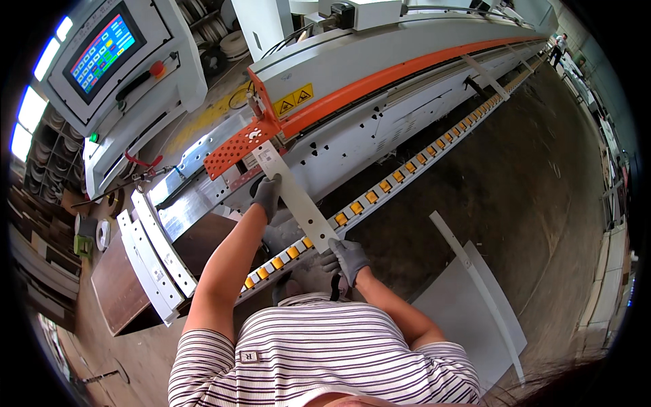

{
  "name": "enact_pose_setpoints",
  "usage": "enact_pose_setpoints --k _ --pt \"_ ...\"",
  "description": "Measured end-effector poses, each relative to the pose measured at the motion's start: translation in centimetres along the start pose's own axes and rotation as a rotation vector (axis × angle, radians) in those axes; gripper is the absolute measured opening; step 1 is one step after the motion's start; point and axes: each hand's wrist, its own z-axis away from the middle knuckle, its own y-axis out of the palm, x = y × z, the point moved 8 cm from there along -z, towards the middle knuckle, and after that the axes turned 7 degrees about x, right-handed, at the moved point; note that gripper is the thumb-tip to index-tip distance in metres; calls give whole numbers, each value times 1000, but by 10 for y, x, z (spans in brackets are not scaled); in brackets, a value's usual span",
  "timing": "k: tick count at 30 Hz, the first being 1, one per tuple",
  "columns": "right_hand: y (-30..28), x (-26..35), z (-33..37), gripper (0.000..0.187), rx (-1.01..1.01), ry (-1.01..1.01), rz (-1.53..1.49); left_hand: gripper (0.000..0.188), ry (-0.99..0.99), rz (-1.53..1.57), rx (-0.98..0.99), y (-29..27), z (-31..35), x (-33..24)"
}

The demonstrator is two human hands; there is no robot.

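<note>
A long white panel strip [298, 200] with drilled holes lies slantwise between my two hands. My left hand [268, 193], in a grey glove, is closed on its left edge near the far half. At the near end my right hand [350, 258], also gloved in grey, grips the corner. The strip's far end, bearing a small label, reaches the perforated orange guard [239, 148] of the long machine [380, 74]. Below its near end runs a rail of yellow rollers [371, 197]. The fingertips under the strip are partly hidden.
A control console [108, 61] with a lit screen and red button stands at far left. More white strips [152, 254] rest on a brown board stack [112, 285] at left. A large pale panel [468, 308] and another strip lie at right. A person [558, 49] stands far off.
</note>
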Motion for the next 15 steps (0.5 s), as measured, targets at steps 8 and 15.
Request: enact_pose_setpoints --k 8,15 --pt "-56 44 0 37 -128 -53 -16 33 -3 13 47 65 -53 -7" --pt "-103 75 -8 37 -217 -242 37 33 23 135 201 108 -133 7"
